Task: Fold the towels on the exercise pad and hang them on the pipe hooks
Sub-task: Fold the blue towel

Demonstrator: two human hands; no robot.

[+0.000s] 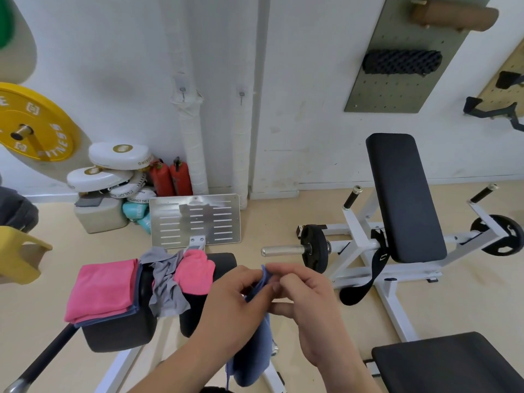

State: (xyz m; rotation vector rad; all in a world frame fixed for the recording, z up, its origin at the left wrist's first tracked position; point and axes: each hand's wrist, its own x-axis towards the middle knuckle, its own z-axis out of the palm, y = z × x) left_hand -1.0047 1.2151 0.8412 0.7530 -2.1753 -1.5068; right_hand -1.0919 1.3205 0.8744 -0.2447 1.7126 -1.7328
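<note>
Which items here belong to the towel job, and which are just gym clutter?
Job: blue towel pinched by left hand and right hand; folded pink towel, grey towel, loose pink towel on the pads; pipe hooks.
Lying about: yellow weight plate, fire extinguishers, black bench, foam roller.

This is a gym. A yellow weight plate (37, 123) hangs on a wall peg, a white-framed machine (357, 236) carries black plates (315, 260) and a padded backrest (405, 194), and a knobbly foam roller (402, 62) sits on a pegboard (382, 95). The stacked white pads (119, 156) by the wall may be boxing mitts.
</note>
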